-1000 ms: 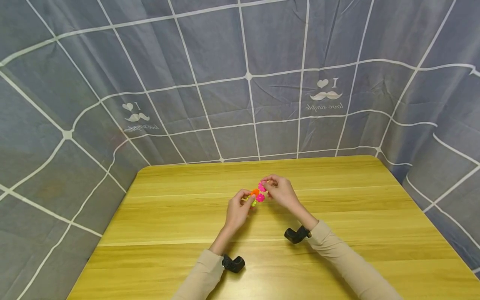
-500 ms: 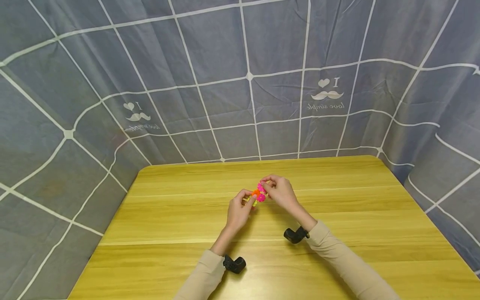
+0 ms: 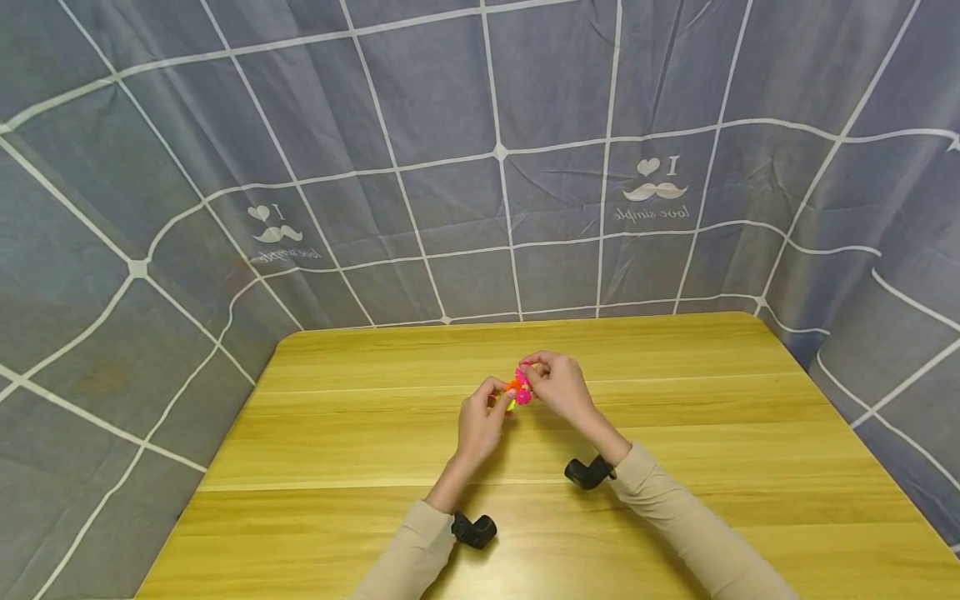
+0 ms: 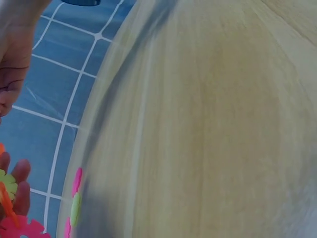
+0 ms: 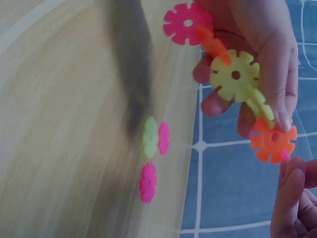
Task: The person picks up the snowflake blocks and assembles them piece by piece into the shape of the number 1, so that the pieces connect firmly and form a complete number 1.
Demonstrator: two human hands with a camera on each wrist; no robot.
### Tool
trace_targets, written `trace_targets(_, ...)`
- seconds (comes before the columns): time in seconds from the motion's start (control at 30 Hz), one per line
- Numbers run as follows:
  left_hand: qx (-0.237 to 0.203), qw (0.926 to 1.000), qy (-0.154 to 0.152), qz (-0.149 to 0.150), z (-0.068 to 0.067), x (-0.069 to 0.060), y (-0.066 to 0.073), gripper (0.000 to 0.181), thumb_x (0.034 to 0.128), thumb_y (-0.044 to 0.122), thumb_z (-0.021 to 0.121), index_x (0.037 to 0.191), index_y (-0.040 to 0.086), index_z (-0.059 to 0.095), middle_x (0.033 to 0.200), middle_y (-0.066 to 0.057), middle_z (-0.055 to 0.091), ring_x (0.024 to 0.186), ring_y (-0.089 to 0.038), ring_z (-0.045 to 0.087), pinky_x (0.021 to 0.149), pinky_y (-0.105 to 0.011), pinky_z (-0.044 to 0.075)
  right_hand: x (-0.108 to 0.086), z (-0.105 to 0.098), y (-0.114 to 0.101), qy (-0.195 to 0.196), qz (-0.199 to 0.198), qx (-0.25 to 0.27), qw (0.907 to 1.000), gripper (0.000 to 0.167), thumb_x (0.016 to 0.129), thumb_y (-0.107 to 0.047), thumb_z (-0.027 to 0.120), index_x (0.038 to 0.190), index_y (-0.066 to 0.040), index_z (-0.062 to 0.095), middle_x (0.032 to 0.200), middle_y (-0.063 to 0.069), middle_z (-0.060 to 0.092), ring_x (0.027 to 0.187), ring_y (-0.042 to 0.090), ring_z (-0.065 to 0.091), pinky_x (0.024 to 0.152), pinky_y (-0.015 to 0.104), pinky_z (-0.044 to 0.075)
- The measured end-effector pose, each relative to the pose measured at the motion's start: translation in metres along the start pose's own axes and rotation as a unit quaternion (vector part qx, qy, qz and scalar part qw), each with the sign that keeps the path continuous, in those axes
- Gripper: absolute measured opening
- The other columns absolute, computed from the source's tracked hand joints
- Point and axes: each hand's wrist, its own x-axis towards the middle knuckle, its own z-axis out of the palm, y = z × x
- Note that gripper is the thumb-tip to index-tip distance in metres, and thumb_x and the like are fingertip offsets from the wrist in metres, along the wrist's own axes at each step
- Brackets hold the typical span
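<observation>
My left hand (image 3: 480, 423) pinches a chain of notched plastic discs, shown close up in the right wrist view: a pink disc (image 5: 174, 25), an orange one edge-on, a yellow-green disc (image 5: 224, 83), another yellow-green one tilted, and an orange disc (image 5: 263, 144) by the thumb. My right hand (image 3: 564, 390) meets it from the right. Its fingertips (image 5: 293, 173) pinch a small pink piece against that orange disc's edge; most of this piece is hidden. Pink discs (image 3: 523, 396) show between the hands in the head view.
On the wooden table (image 3: 360, 450) lie a yellow-green disc (image 5: 150, 138) and two pink discs (image 5: 148, 182), near the edge in the right wrist view. A grey curtain with white lines (image 3: 450, 208) surrounds the table's back and sides. Black devices (image 3: 475, 531) sit on both wrists.
The pink piece in my right hand has come closer to the orange disc in my left hand, closing the small gap seen a second ago. Both hands otherwise stay nearly in place.
</observation>
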Motion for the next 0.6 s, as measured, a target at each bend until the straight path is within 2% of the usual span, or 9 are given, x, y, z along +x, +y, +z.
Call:
trace_targets(0.2, 0.021, 0.9995, 0.019, 0.011, 0.0034, -0.0002, 0.0009, 0.015, 0.0940, 0.020, 0.061, 0.095, 0.006, 0.064, 0.085, -0.011, 0.069, 0.068, -0.027, 0.067, 0.051, -0.016, 0.042, 0.0013, -0.0009, -0.0018, 0.002, 0.006, -0.006, 1.0000, 0.016, 0.089, -0.008, 0.063, 0.100, 0.000, 0.071, 0.054, 0.001, 0.055, 0.040, 0.006, 0.042, 0.039, 0.019, 0.027)
trace_targets(0.47, 0.016, 0.9995, 0.025, 0.006, 0.0065, 0.0011, 0.0046, 0.014, 0.0929, 0.019, 0.062, 0.093, 0.005, 0.064, 0.084, -0.013, 0.071, 0.069, -0.030, 0.068, 0.049, -0.015, 0.036, 0.0001, -0.0051, -0.0059, -0.005, 0.045, 0.009, 0.9989, 0.017, 0.091, -0.011, 0.062, 0.102, -0.001, 0.070, 0.056, 0.001, 0.056, 0.043, 0.012, 0.050, 0.040, 0.018, 0.031)
trace_targets(0.6, 0.016, 0.9996, 0.024, 0.007, 0.0062, 0.0010, 0.0049, 0.014, 0.0929, 0.019, 0.062, 0.092, 0.006, 0.064, 0.083, -0.014, 0.071, 0.069, -0.030, 0.068, 0.050, -0.015, 0.035, 0.0007, -0.0062, -0.0046, -0.014, 0.045, 0.011, 0.9988, 0.017, 0.091, -0.010, 0.060, 0.102, -0.001, 0.070, 0.057, 0.008, 0.059, 0.043, 0.014, 0.051, 0.040, 0.018, 0.031)
